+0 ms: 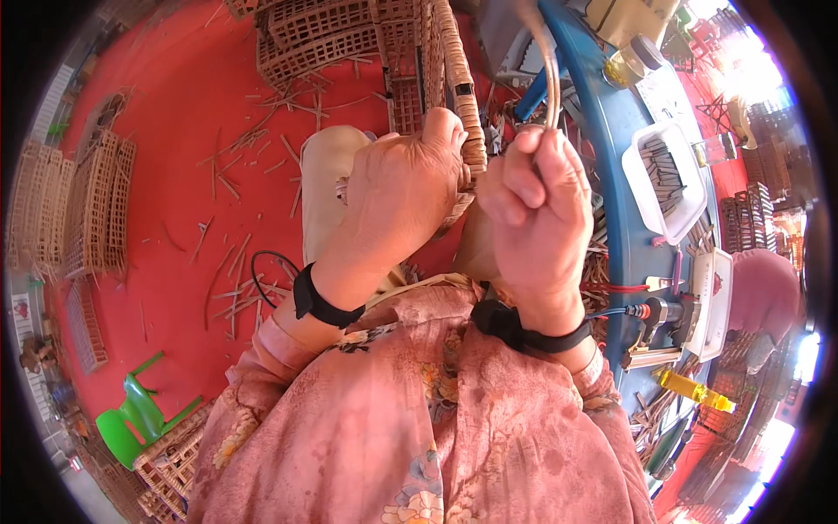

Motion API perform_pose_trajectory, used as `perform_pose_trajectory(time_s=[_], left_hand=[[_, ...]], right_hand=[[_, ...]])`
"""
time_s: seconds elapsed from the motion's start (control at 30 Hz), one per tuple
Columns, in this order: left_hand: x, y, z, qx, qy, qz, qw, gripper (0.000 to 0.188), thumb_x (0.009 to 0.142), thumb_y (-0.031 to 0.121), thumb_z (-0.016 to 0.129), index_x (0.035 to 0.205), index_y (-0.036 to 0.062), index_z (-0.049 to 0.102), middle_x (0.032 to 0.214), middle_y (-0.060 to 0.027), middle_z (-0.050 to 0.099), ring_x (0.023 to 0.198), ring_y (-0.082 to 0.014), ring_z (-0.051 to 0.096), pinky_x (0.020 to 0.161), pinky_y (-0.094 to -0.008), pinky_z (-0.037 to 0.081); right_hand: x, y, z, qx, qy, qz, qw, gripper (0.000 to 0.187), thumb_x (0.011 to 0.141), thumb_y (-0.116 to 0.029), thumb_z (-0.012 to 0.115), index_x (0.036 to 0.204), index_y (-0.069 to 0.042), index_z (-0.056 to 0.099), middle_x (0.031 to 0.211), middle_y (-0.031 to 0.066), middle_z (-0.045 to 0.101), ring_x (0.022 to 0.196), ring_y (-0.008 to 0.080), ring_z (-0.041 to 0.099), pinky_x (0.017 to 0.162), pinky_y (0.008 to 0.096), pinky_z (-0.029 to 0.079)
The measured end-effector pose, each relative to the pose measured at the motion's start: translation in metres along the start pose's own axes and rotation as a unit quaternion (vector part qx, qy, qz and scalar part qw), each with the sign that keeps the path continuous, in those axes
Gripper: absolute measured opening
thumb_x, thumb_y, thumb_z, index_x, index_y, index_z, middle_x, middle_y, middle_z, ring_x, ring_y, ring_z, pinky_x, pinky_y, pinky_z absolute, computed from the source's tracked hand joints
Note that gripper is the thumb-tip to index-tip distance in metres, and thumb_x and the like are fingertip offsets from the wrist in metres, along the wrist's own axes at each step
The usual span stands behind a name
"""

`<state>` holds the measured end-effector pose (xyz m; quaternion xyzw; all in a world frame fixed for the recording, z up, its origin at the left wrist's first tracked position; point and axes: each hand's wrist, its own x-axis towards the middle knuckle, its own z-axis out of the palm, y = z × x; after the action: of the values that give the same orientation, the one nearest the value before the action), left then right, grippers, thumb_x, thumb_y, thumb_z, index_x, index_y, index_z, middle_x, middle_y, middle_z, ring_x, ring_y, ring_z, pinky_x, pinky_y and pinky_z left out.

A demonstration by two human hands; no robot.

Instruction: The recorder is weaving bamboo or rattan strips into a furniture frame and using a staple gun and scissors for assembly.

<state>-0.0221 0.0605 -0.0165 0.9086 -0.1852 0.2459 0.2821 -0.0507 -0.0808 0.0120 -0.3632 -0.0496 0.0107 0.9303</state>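
Observation:
A woven rattan basket [319, 44] with an open lattice side stands in front of me, its wrapped rim [451, 52] running down toward my lap. My left hand [406, 175] is closed on the near end of that rim, thumb on top; the fingertips are hidden. To its right, my right hand [541, 210] is raised and pinches a pale rattan strip [552, 79]. The strip rises from the fingers and curves away at the top edge, where it blurs. A dark mark shows on the rim just beyond my left hand.
On my right a blue table [620, 157] carries a white tray of small dark pieces [646, 205], a glass jar [633, 61], a nail gun [659, 319] and a yellow tool [694, 389]. Strip offcuts [231, 297] litter the red floor. Lattice panels [100, 201] and a green chair [140, 419] are left.

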Motion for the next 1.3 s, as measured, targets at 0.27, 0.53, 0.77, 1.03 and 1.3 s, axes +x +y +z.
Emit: perform_pose_trajectory(time_s=[0.27, 0.53, 0.77, 1.03, 1.3], left_hand=[[-0.003, 0.002, 0.005, -0.003, 0.031, 0.042, 0.999, 0.006, 0.094, 0.008, 0.059, 0.097, 0.0077, 0.054, 0.058, -0.0091, 0.058, 0.054, -0.0291, 0.062, 0.054, -0.0416, 0.048], [-0.008, 0.012, -0.004, -0.007, 0.019, 0.05, 0.999, 0.012, 0.087, 0.003, 0.058, 0.095, 0.0045, 0.049, 0.066, -0.0087, 0.061, 0.059, -0.0283, 0.062, 0.059, -0.0392, 0.046], [-0.013, 0.013, -0.003, -0.005, 0.011, 0.048, 0.999, 0.011, 0.087, 0.003, 0.058, 0.091, 0.0061, 0.048, 0.063, -0.0081, 0.057, 0.059, -0.0274, 0.061, 0.058, -0.0382, 0.045], [-0.011, 0.012, -0.003, -0.018, 0.009, 0.058, 0.998, 0.013, 0.088, 0.004, 0.061, 0.094, 0.0062, 0.049, 0.064, -0.0063, 0.056, 0.058, -0.0251, 0.06, 0.058, -0.0375, 0.045], [-0.013, 0.009, 0.001, 0.013, 0.043, 0.067, 0.997, 0.016, 0.088, 0.005, 0.062, 0.102, 0.0063, 0.053, 0.066, -0.0041, 0.058, 0.06, -0.0227, 0.061, 0.059, -0.0362, 0.045]], right_hand=[[-0.013, -0.018, 0.016, -0.066, 0.028, 0.008, 0.997, 0.022, 0.105, -0.018, 0.055, 0.095, 0.001, 0.064, 0.067, -0.0048, 0.046, 0.056, 0.0019, 0.034, 0.051, 0.0188, 0.029], [-0.005, -0.031, 0.033, -0.146, 0.006, 0.024, 0.989, 0.024, 0.104, -0.017, 0.056, 0.095, 0.003, 0.065, 0.068, -0.0053, 0.047, 0.057, 0.0008, 0.034, 0.05, 0.0191, 0.028], [0.031, -0.028, 0.028, -0.166, 0.006, 0.062, 0.984, 0.026, 0.104, -0.019, 0.057, 0.094, 0.003, 0.066, 0.065, -0.0069, 0.042, 0.056, 0.0012, 0.033, 0.049, 0.0191, 0.027], [0.036, -0.033, 0.017, -0.098, -0.025, 0.107, 0.989, 0.025, 0.103, -0.018, 0.058, 0.094, 0.003, 0.066, 0.065, -0.0062, 0.042, 0.055, 0.0022, 0.034, 0.047, 0.0194, 0.028], [-0.007, -0.044, 0.022, -0.144, 0.025, 0.076, 0.986, 0.021, 0.103, -0.014, 0.058, 0.091, 0.001, 0.065, 0.069, -0.0033, 0.053, 0.056, 0.0014, 0.037, 0.048, 0.0188, 0.029]])
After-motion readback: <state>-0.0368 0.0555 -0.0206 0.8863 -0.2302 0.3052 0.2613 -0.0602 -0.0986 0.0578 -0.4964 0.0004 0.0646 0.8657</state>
